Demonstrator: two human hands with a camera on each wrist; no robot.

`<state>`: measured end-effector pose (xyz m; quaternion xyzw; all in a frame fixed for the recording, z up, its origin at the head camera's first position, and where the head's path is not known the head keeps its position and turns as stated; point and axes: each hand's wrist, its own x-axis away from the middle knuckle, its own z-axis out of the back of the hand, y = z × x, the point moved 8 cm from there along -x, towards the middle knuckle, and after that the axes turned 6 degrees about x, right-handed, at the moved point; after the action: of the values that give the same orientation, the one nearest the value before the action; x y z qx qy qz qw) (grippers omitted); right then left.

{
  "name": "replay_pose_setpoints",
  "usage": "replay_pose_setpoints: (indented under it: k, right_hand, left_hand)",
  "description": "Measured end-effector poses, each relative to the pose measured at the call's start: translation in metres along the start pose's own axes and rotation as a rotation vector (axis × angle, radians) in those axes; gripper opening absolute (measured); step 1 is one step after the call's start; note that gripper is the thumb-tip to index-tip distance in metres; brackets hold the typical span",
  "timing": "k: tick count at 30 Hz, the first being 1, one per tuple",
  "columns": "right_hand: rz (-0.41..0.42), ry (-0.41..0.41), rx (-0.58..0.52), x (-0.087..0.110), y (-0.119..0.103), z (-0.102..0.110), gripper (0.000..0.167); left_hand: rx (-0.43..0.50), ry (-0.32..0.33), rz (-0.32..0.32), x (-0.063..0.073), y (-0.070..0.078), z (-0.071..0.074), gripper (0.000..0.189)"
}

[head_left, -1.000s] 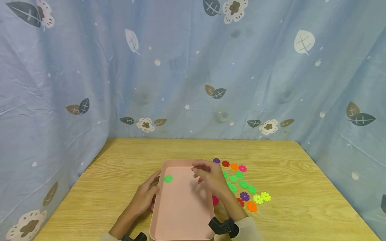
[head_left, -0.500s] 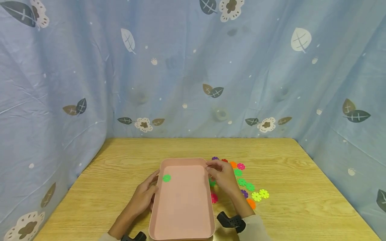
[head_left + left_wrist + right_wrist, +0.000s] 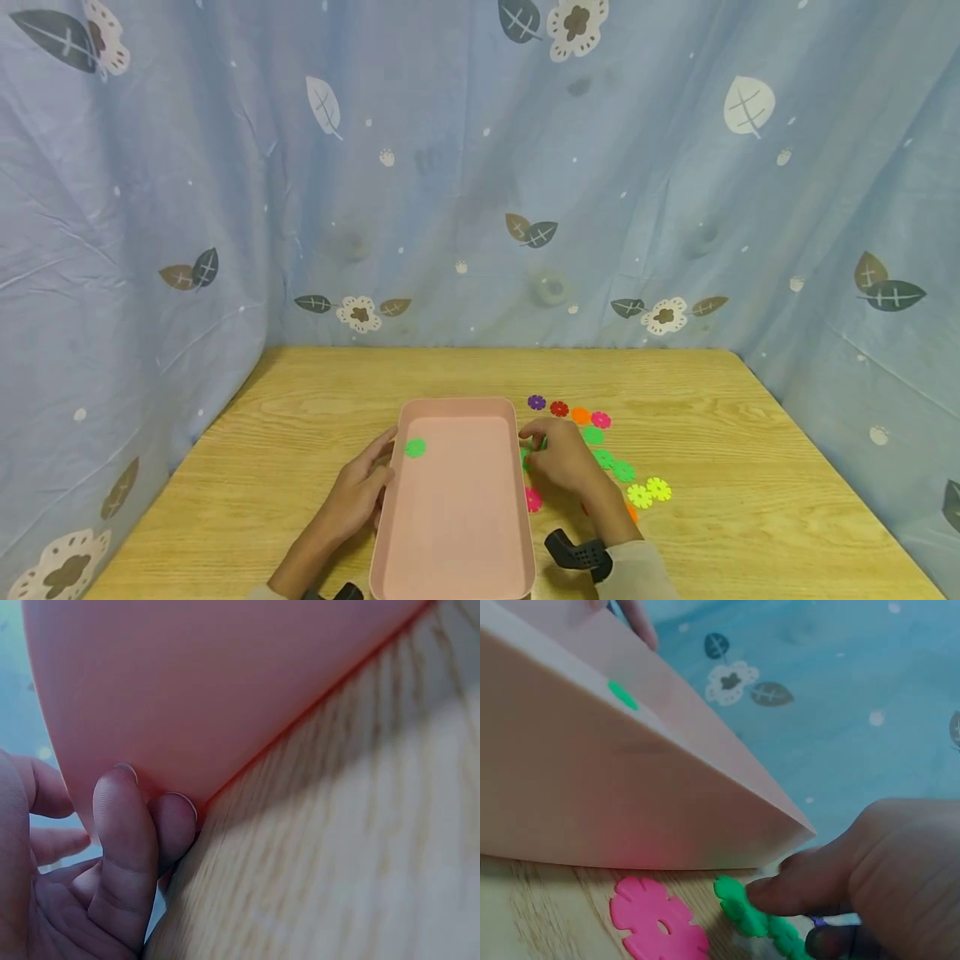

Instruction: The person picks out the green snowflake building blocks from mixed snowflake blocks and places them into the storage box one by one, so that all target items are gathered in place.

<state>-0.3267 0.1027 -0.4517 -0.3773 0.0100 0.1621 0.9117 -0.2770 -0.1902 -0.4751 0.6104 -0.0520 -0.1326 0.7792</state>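
The pink rectangular tray point(image 3: 457, 517) lies in front of me with one green flower-shaped plastic disc point(image 3: 416, 448) near its far left corner. My left hand point(image 3: 351, 492) holds the tray's left side; in the left wrist view, fingertips press low on the outer wall. Just beyond the right rim, my right hand point(image 3: 566, 457) reaches down among loose discs. In the right wrist view, a fingertip touches a green disc point(image 3: 739, 906), while the other visible digit is apart from it. A pink disc point(image 3: 646, 907) lies beside the green ones on the table.
Right of the tray, more discs are spread on the wooden table point(image 3: 750, 517): purple point(image 3: 536, 402), red point(image 3: 558, 409), orange point(image 3: 581, 416), and yellow point(image 3: 658, 489). The right hand covers part of them. A blue patterned curtain point(image 3: 450, 183) hangs behind and at both sides.
My right hand has moved from above the tray, over its right rim, down to the discs on the table. My left hand stays at the tray's left side.
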Motion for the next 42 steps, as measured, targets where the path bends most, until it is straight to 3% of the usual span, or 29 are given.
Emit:
replay_pose_setpoints:
  k: [10, 16, 19, 23, 29, 36, 42]
  right_hand:
    - [-0.015, -0.028, 0.13, 0.0, -0.005, -0.002, 0.017]
    - [-0.044, -0.013, 0.149, 0.0, -0.004, -0.001, 0.022]
    - [-0.052, -0.006, 0.142, 0.0, -0.004, 0.0, 0.026]
    - [-0.041, -0.02, 0.109, 0.002, -0.003, -0.002, 0.027]
    - [-0.051, -0.046, -0.014, 0.002, -0.007, 0.007, 0.021]
    - [-0.091, 0.055, -0.038, 0.0, -0.017, 0.029, 0.017]
    - [-0.043, 0.121, -0.123, -0.004, -0.031, 0.03, 0.013]
  left_hand:
    - [-0.022, 0.011, -0.021, -0.001, 0.001, 0.001, 0.06]
    - [-0.079, 0.07, -0.035, -0.001, 0.002, 0.003, 0.059]
    - [-0.054, 0.055, -0.017, -0.001, 0.0, 0.001, 0.059]
    - [-0.018, 0.014, -0.003, 0.0, -0.001, -0.001, 0.061]
    - [-0.008, 0.003, -0.006, 0.001, 0.0, -0.002, 0.06]
    - [-0.024, 0.044, 0.002, 0.0, 0.0, 0.0, 0.059]
    - [-0.049, 0.054, -0.02, 0.001, 0.0, 0.001, 0.06]
